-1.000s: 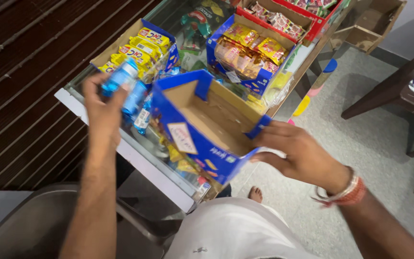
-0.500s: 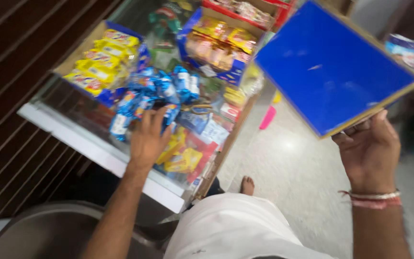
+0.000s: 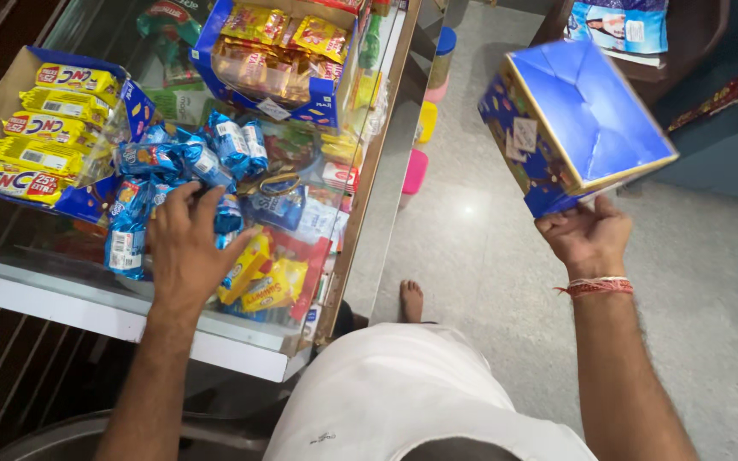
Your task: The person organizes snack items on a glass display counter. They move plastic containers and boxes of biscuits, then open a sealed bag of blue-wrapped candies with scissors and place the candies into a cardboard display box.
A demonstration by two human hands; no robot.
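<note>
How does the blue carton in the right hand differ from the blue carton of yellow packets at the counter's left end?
The held carton is lifted off the counter over the floor and tilted, gripped from below by the right hand; the counter carton rests flat on the glass counter. The held carton shows only its outside, so its contents cannot be seen; the counter carton lies open with yellow packets in rows. Both are blue printed cardboard.

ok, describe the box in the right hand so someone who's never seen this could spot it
Start at the glass-topped counter on the left, then look right, over the grey floor. There the right hand holds up a tilted blue cardboard box, gripped at its lower edge. Unlike the open cardboard display box of yellow packets on the counter, it is off the counter and shows only plain blue panels.
</note>
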